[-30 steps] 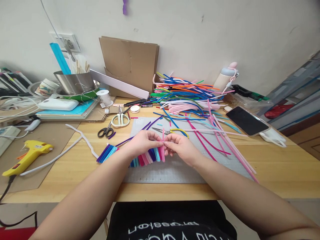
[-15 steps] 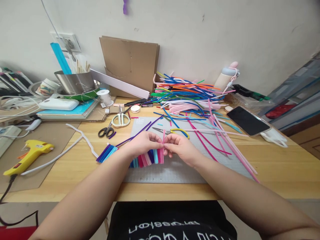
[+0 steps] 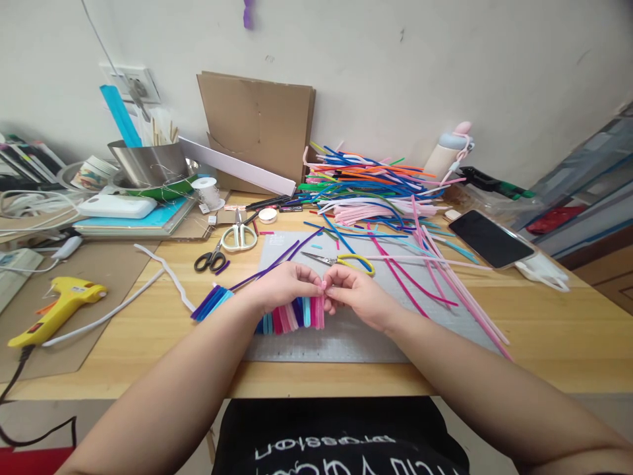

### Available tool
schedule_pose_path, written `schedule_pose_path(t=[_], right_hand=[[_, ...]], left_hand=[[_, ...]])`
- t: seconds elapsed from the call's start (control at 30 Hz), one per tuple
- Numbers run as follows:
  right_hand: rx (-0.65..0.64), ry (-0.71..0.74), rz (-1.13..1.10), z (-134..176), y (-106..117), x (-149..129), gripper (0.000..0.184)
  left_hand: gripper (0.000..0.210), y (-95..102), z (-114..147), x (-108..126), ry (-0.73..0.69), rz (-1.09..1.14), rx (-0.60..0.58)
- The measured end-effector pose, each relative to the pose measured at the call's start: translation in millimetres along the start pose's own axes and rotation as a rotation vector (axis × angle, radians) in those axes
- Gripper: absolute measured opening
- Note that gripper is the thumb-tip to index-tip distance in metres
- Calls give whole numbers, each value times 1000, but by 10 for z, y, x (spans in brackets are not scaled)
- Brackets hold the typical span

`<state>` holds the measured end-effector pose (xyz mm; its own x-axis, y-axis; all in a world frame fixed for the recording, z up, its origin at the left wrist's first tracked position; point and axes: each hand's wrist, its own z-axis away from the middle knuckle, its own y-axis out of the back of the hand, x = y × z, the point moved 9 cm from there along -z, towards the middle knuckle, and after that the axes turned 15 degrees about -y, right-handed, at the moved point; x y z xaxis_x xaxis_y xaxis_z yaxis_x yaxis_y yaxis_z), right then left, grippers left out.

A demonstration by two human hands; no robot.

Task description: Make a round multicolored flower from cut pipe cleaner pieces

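Observation:
Above the grey cutting mat [image 3: 366, 343], a row of short pipe cleaners [image 3: 289, 315] in purple, blue and pink hangs side by side below my hands. My left hand [image 3: 295, 285] pinches the row's right end, near a pink pipe cleaner [image 3: 324, 285] whose top is bent over. From the other side my right hand [image 3: 349, 289] pinches that same pink piece, thumb and forefinger meeting the left fingertips. My left wrist and forearm cover part of the row, and its purple and blue far end [image 3: 210, 303] shows to the left.
Yellow-handled scissors [image 3: 363, 264] lie just beyond my hands. Two more scissors [image 3: 239, 236] [image 3: 210, 260] rest at the left. A pile of pipe cleaners [image 3: 370, 178] lies by the wall. A yellow glue gun [image 3: 59, 307] is at far left, a phone [image 3: 490, 239] at right.
The pink pipe cleaner's upper end stood upright above my fingertips; now it is folded down into a small bend between them. Both hands stay in nearly the same place.

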<state>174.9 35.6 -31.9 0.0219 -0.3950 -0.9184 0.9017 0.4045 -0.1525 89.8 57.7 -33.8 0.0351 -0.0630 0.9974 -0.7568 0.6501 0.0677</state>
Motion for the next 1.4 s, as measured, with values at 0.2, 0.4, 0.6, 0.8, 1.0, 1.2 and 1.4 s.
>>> schedule_pose_path(t=[0.2,0.4,0.6,0.8,1.0,1.2,1.4], right_hand=[[179,-122,-165,21,190,65,22],[-79,-386,-383,37,-31,259,28],[-118,-506,-525,62,-61,362,26],[-58,-305,-355,56,-23,222,20],[-110,-196,-139,39,-18,101,21],[-112,-116,24,52,30,13,24],[-73,-63,191,88,33,-69,22]], left_hand=[[17,30,-4,188,-94,-264,23],[12,63,80,309,-82,-531,127],[7,47,84,547,-248,-686,207],[8,-24,64,579,-276,-734,164],[17,46,81,339,-81,-558,151],[18,19,22,345,-171,-294,66],[18,-20,19,212,-77,-31,23]])
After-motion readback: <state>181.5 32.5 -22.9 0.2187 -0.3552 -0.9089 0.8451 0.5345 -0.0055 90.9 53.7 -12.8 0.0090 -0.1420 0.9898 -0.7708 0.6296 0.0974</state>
